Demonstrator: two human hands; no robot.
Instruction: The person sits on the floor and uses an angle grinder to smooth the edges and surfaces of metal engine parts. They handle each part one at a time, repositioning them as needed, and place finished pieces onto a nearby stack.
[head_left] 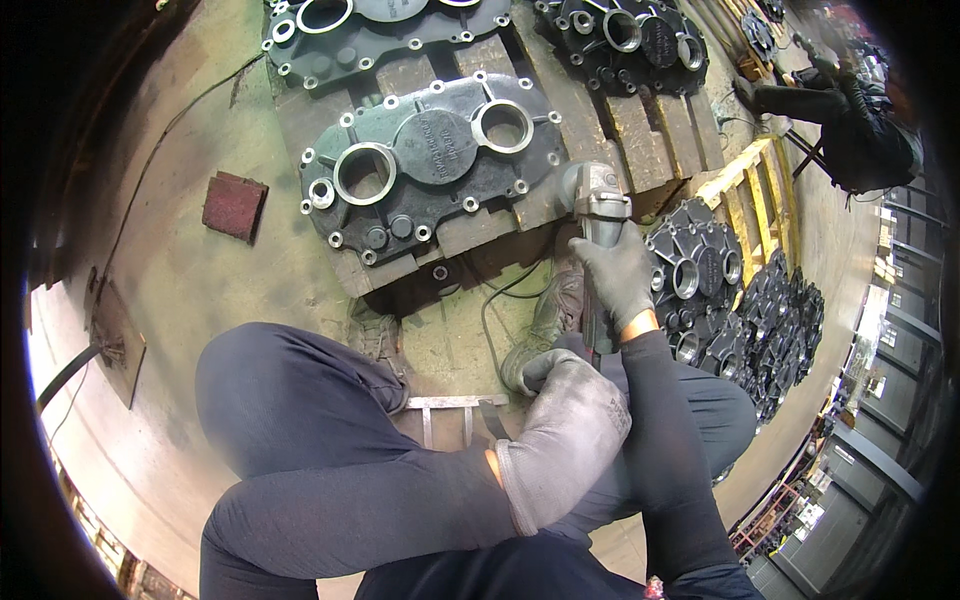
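Head view, looking down: nearest, at six o'clock, are the person's dark-trousered knees, bent in a squat over a small grey metal stool frame (455, 410). The left hand (565, 425) in a worn grey work glove, just below picture centre, is curled shut around the rear end of the grey angle grinder (598, 235). Directly beyond it, toward twelve o'clock, the right hand (618, 270) in a darker grey glove is wrapped closed around the grinder's body, fingers pressed together on the housing. The grinder's head sticks out past the right hand's knuckles at twelve o'clock, at the right edge of the large dark cast-metal gearbox cover (430, 165) with two round machined bores; whether it touches the cover cannot be told. That cover lies flat on a weathered wooden pallet (500, 225), at about eleven o'clock from the hands. A black power cord (490, 320) loops on the floor between the shoes. At three o'clock lies a heap of smaller black castings (760, 310); farther, more covers at twelve.
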